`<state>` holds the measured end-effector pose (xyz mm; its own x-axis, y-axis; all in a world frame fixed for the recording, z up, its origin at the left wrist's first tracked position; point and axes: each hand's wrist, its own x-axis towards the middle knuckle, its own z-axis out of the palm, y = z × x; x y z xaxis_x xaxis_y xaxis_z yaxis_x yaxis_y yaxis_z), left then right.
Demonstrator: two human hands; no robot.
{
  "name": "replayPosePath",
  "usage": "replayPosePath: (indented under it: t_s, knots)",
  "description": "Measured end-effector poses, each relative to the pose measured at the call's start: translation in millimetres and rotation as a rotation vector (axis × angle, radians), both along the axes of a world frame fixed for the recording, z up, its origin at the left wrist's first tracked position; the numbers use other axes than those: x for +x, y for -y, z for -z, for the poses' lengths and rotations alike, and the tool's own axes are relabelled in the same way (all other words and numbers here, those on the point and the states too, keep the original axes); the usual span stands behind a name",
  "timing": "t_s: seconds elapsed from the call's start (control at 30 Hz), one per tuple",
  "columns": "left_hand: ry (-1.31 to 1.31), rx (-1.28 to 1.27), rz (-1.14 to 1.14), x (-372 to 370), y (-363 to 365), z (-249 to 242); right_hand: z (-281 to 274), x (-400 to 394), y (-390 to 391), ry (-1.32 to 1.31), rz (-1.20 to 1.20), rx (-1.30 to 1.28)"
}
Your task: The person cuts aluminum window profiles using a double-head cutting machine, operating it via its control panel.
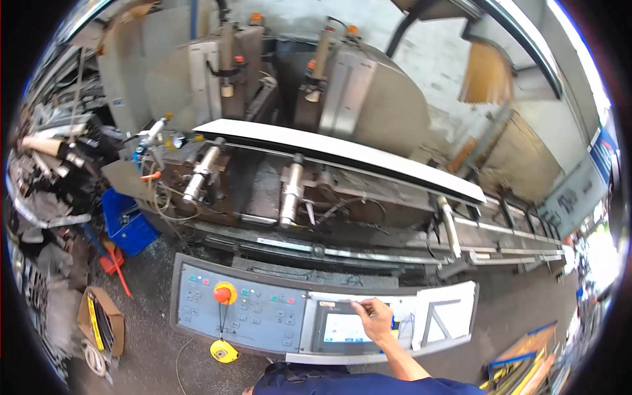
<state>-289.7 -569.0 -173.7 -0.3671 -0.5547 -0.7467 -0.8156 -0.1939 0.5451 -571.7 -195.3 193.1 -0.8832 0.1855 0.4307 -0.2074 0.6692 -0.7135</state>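
Observation:
My right hand (376, 320) is over the right part of the control panel, beside the upper right corner of a lit touchscreen (343, 328). Its fingers are curled and pressed together; whether something small is between them is too small to tell. A small blue item shows just right of the hand. My left hand is not in view. On the panel's left part (197, 304) is a red emergency button (222, 293) with a yellow collar, and a yellow tape measure (224, 351) hangs below it. A white sheet (461, 309) lies at the panel's right end.
Behind the panel, a long white profile (342, 156) lies across a machine with metal clamp cylinders (291, 191). To the left are a blue bin (131, 230), a red shovel (113, 260), a cardboard box (113, 316) and heaped scrap. Strips lie at lower right.

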Motion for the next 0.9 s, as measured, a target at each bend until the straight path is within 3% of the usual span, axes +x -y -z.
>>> replayPosePath:
  t_s: [0.07,0.17,0.27,0.3,0.33,0.37,0.4,0.47,0.53,0.6,0.7,0.8,0.9]
  knots:
    - [-0.012,0.039,0.021,-11.3,20.7,5.0,-14.8,30.1,0.3,0.123,-0.142,0.175]
    - [-0.086,0.097,0.029,-42.2,46.6,8.9,-22.7,70.5,11.7,0.303,-0.347,0.116]
    - [-0.202,0.040,0.130,-64.0,56.5,-22.6,-8.9,116.8,8.3,0.552,-0.478,0.074]
    - [-0.341,-0.140,0.304,-64.7,58.6,-30.3,-4.6,130.8,3.7,0.557,-0.473,0.062]
    - [-0.483,-0.321,0.475,-69.1,57.9,-37.2,0.3,142.7,-3.5,0.697,-0.568,0.238]
    - [-0.433,-0.316,0.561,-63.4,56.9,-48.2,5.5,153.8,-11.8,0.831,-0.660,0.418]
    - [-0.432,-0.320,0.572,-52.4,52.0,-63.9,12.0,166.5,-19.9,0.832,-0.654,0.408]
    - [-0.260,-0.478,0.981,-41.0,36.9,-105.6,25.7,194.9,-38.0,0.804,-0.551,0.287]
    - [-0.184,-0.424,1.187,-29.4,26.9,-125.6,38.7,225.3,-60.5,0.924,-0.502,0.387]
    - [-0.166,-0.294,1.177,-20.8,13.8,-133.4,49.6,248.0,-76.0,1.042,-0.459,0.490]
    - [-0.149,-0.183,1.139,-16.3,-1.2,-141.6,50.5,264.3,-78.7,1.450,-0.541,0.558]
    - [-0.135,-0.141,1.121,-18.6,-14.5,-146.9,67.2,275.1,-84.7,1.488,-0.473,0.387]
    - [-0.139,-0.129,1.101,-26.4,-24.8,-150.0,51.0,251.1,-95.3,1.577,-0.560,0.428]
